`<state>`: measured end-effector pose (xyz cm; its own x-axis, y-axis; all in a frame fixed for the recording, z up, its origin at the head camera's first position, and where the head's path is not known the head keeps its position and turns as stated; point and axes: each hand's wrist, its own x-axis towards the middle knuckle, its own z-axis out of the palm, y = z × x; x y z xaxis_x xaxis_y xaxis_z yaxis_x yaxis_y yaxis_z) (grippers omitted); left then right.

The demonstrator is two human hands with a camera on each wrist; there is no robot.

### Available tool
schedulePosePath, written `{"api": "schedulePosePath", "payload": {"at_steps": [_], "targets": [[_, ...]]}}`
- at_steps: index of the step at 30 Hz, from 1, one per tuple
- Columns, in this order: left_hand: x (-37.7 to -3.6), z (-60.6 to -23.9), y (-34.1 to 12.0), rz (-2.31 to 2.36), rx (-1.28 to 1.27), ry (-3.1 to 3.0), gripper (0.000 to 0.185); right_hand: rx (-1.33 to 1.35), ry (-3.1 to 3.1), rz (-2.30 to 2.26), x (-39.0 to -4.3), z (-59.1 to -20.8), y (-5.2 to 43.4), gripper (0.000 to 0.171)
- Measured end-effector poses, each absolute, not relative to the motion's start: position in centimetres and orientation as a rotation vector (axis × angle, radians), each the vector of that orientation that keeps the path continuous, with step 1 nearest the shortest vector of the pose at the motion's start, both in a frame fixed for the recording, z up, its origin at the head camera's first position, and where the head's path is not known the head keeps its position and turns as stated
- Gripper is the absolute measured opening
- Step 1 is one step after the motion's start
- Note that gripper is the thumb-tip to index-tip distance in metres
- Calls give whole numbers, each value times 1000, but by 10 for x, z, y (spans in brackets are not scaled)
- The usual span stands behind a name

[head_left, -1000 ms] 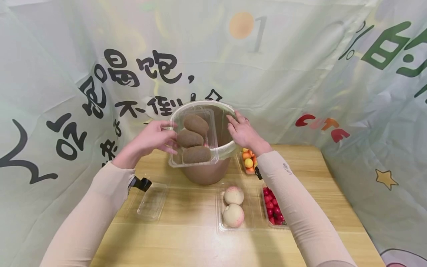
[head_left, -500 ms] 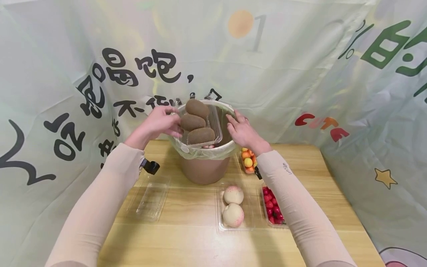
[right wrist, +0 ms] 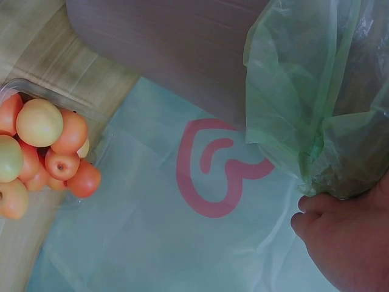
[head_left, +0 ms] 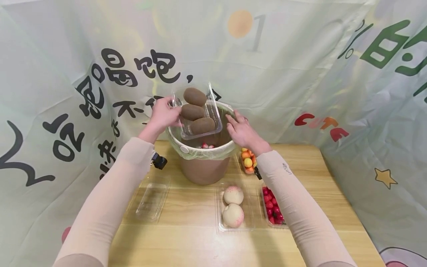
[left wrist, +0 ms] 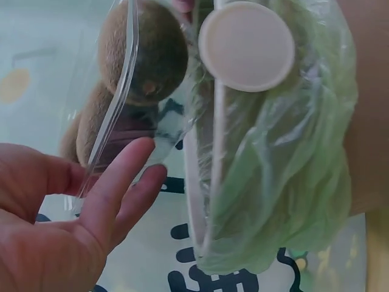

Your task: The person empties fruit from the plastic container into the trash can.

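My left hand [head_left: 163, 115] grips the left edge of a clear plastic tray [head_left: 213, 111] and holds it tilted above the mouth of the brown bucket [head_left: 205, 170]. Three brown kiwis [head_left: 192, 112] lie in the tray. A green bag [head_left: 200, 152] lines the bucket, and small red and white pieces [head_left: 205, 145] show inside. My right hand [head_left: 241, 129] holds the bucket's right rim. In the left wrist view, the left hand [left wrist: 79, 225] pinches the tray [left wrist: 121, 91] beside the bag [left wrist: 285, 170]. In the right wrist view, the right hand's fingertips [right wrist: 307, 222] touch the bag [right wrist: 310, 97].
On the wooden table [head_left: 186, 241] an empty clear tray [head_left: 151, 200] lies left of the bucket. A tray with two peaches [head_left: 233, 207], a tray of small red fruits [head_left: 273, 211] and a tray of small orange fruits [head_left: 248, 161] lie right. Printed cloth [head_left: 300, 74] hangs behind.
My left hand carried the kiwi tray from the bucket's front up and back over its opening. The right hand stayed on the rim.
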<state>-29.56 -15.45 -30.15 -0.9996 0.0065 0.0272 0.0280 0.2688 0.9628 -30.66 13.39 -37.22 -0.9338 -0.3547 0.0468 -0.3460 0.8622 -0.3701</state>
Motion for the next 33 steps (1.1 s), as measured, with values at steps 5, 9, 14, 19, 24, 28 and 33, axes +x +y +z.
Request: {"api": "schedulePosePath", "payload": {"at_steps": [5,9,14,19,24,28,33], "targets": [[-298,-309,-152,-1719,10,-2476,43,-566,3004,-581,-307,-372,134,62],[-300,-314,-150,-1591,21,-2473,50,-560,2998,-583,-306,-372,134,63],[-301,-318,-145,-1519,38,-2418,50,-566,2999,-583,-307,-372,134,63],[-302,-321,-141,-1509,36,-2328,49,-565,2994,-593,-308,-372,134,62],[-302,-324,-138,-1418,19,-2275,46,-564,2989,-591,-308,-372,134,63],[-303,-327,-135,-1351,-20,-2230,44,-560,2985,-598,-307,-372,134,64],[-303,-330,-130,-1305,-63,-2163,43,-553,2979,-599,-307,-372,135,63]]}}
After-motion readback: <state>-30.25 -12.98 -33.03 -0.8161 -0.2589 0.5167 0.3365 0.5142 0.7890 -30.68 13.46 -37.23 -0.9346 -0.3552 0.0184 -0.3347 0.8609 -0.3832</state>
